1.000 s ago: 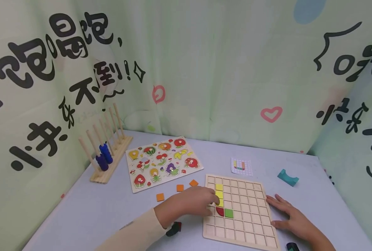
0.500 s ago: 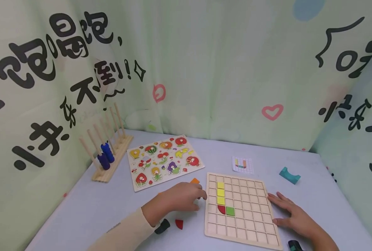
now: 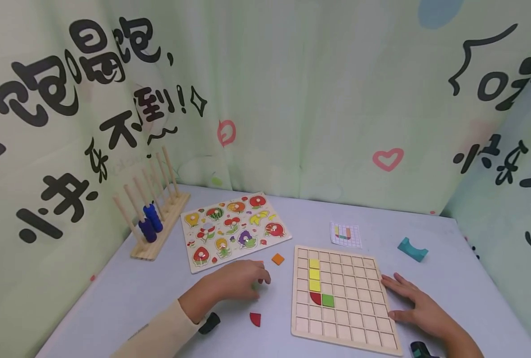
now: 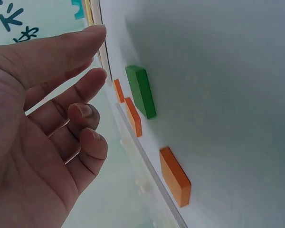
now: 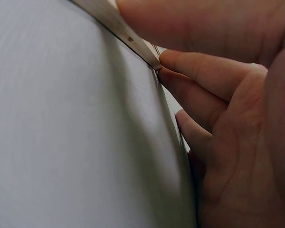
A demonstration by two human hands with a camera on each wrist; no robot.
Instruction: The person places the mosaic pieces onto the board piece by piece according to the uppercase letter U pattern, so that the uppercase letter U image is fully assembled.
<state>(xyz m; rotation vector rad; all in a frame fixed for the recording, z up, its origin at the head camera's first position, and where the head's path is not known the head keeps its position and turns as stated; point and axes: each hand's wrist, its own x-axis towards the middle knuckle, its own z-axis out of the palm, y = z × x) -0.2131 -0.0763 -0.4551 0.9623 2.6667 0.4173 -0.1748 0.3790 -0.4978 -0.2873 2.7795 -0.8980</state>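
In the head view my left hand [image 3: 234,281] hovers over the table, left of the wooden grid board [image 3: 355,318], holding nothing. Its thumb and index finger are apart; the other fingers bend loosely. Below it in the left wrist view lie a green block [image 4: 140,91] and several orange blocks [image 4: 175,176]. Three yellow squares [image 3: 314,274], a red quarter-round piece [image 3: 316,298] and a green square [image 3: 328,300] sit in the grid. My right hand [image 3: 419,308] touches the board's right edge with thumb and fingertips, also seen on the board's edge [image 5: 133,40] in the right wrist view.
A loose red quarter-round piece [image 3: 255,319] lies near the left wrist, an orange square [image 3: 278,259] behind the hand. Farther back are a fruit puzzle board [image 3: 265,241], a pegged wooden stand [image 3: 145,253], a pattern card [image 3: 346,234] and a teal curved block [image 3: 412,250].
My left hand has left the yellow squares on the board and moved left over the table. The loose red piece and an orange square are uncovered. The right hand stays at the board's edge.
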